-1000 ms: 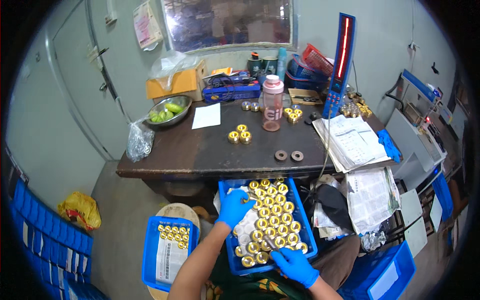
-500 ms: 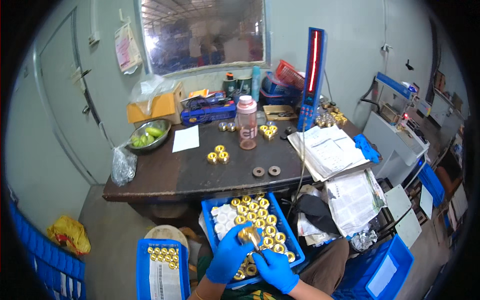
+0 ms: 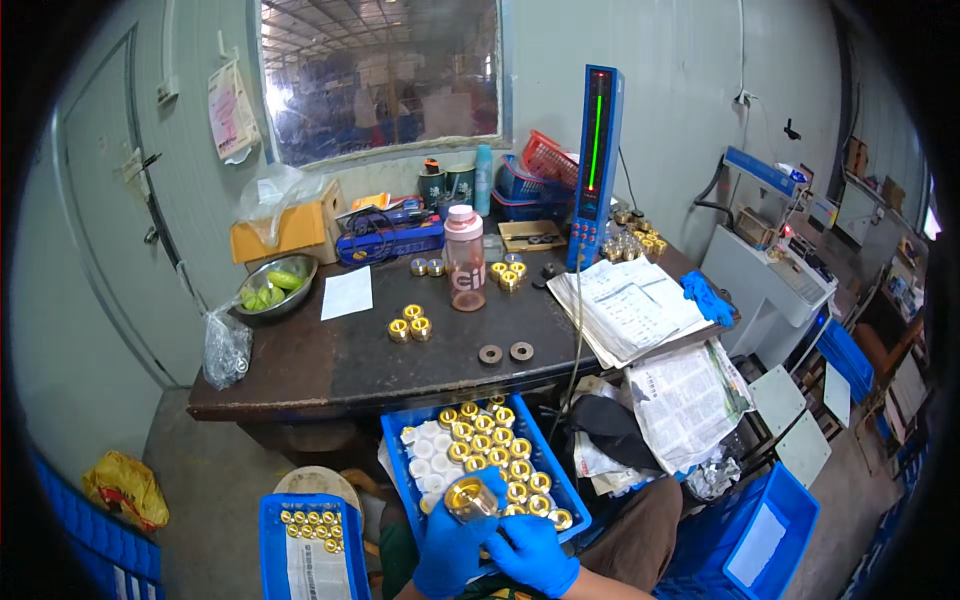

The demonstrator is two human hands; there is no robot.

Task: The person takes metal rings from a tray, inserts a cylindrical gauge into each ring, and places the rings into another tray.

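My left hand [image 3: 447, 552], in a blue glove, grips a shiny brass ring-shaped part [image 3: 468, 496] with its hollow face tilted up. Close against it, my gloved right hand [image 3: 535, 556] is closed; whatever its fingers hold is hidden. Both hands are over the near end of a blue crate [image 3: 396, 468]. Inside the crate stand rows of brass rings [image 3: 520, 449], with white round caps [image 3: 424, 449] along its left side. Beyond the desk's front edge, a tall blue column gauge [image 3: 597, 165] shows a green light bar, and a thin cable [image 3: 579, 350] hangs from it.
A smaller blue tray [image 3: 267, 548] with brass rings and newsprint rests on a round stool at left. On the dark desk [image 3: 300, 360] stand a pink-capped bottle [image 3: 465, 262], two grey rings [image 3: 505, 353], brass ring clusters, papers [image 3: 630, 310] and a metal bowl [image 3: 312, 275]. Another blue crate [image 3: 800, 500] lies right.
The gauge's light bar has turned from red to green. In my left hand the brass ring has tilted to show its opening. The dark tool seen at my right fingers is hidden now.
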